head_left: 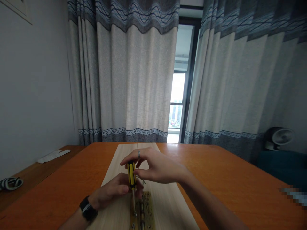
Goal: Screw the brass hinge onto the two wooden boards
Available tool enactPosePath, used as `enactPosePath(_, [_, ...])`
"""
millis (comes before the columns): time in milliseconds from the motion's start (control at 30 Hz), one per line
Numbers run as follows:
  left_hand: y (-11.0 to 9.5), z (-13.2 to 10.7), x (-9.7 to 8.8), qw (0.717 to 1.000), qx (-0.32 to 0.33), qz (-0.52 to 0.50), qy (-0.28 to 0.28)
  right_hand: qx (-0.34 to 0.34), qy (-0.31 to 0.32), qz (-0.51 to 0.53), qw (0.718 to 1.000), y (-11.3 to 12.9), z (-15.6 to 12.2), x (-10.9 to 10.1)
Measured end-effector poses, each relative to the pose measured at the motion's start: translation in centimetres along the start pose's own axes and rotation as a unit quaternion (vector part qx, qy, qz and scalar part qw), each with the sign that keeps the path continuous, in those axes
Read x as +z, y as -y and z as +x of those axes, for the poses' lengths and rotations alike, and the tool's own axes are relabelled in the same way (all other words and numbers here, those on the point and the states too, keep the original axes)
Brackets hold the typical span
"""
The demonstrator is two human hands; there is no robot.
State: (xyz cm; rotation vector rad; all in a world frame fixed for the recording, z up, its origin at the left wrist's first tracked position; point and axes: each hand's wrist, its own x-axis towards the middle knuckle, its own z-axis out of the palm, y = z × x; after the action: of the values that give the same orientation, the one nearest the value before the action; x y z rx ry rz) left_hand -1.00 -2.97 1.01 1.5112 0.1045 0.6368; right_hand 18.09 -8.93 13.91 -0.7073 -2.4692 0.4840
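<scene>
Gripping a screwdriver (131,175) with a yellow-and-black handle, the left hand (112,188) had its fingers (121,188) wrapped around the grip, the thin steel shaft reaching down to a brass-coloured hinge (145,210) by the tabletop's near edge. The right hand (155,167), one ring (138,155) on a finger, hung just over the handle, fingers curved and slightly spread; whether they touched it could not be told. Two pale wooden boards (124,153) lay side by side along the middle of the orange tabletop (59,191). A black wristband (88,209) circled the left wrist. On a darker wooden ledge (35,169) beyond the left edge lay one paper slip (54,156) and one striped strap (11,183). Two woven curtains (136,80) hung behind, flanking a glass door (177,102), and one white fan (279,138) stood off to the right.
</scene>
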Motion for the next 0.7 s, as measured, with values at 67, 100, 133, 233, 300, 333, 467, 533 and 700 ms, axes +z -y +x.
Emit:
enactPosePath(67, [-0.2, -0.1, 0.1, 1.000, -0.009, -0.012, 0.003, -0.008, 0.007, 0.002, 1.000, 0.0, -0.1, -0.1])
enactPosePath(100, [-0.2, -0.1, 0.1, 1.000, -0.011, -0.006, 0.001, -0.013, 0.005, -0.007, 1.000, 0.0, -0.1, -0.1])
enactPosePath(133, [-0.2, -0.2, 0.0, 1.000, -0.014, 0.007, -0.003, -0.023, 0.002, -0.021, 1.000, 0.0, -0.1, 0.0])
enactPosePath(233, [-0.1, -0.3, -0.1, 0.997, -0.026, 0.056, -0.042, -0.047, -0.011, -0.065, 0.997, 0.3, 0.1, 0.4])
enactPosePath(300, [0.1, -0.3, -0.1, 0.995, -0.028, 0.060, -0.080, -0.026, -0.023, -0.082, 0.996, 0.5, 0.2, 0.8])
enactPosePath(333, [0.2, -0.3, -0.1, 0.994, -0.022, 0.055, -0.092, -0.008, -0.033, -0.089, 0.995, 0.6, 0.2, 1.0])
enactPosePath(467, [0.2, -0.1, -0.1, 0.998, 0.000, 0.038, -0.056, 0.011, -0.057, -0.093, 0.994, 0.7, 0.3, 1.1])
enactPosePath(533, [0.0, 0.0, -0.1, 0.999, -0.006, 0.036, -0.020, -0.007, -0.043, -0.060, 0.997, 0.7, 0.2, 0.8])
enactPosePath(700, [-0.5, 0.1, 0.2, 0.999, -0.019, 0.039, 0.002, -0.039, -0.005, 0.032, 0.999, 0.4, 0.0, 0.1])
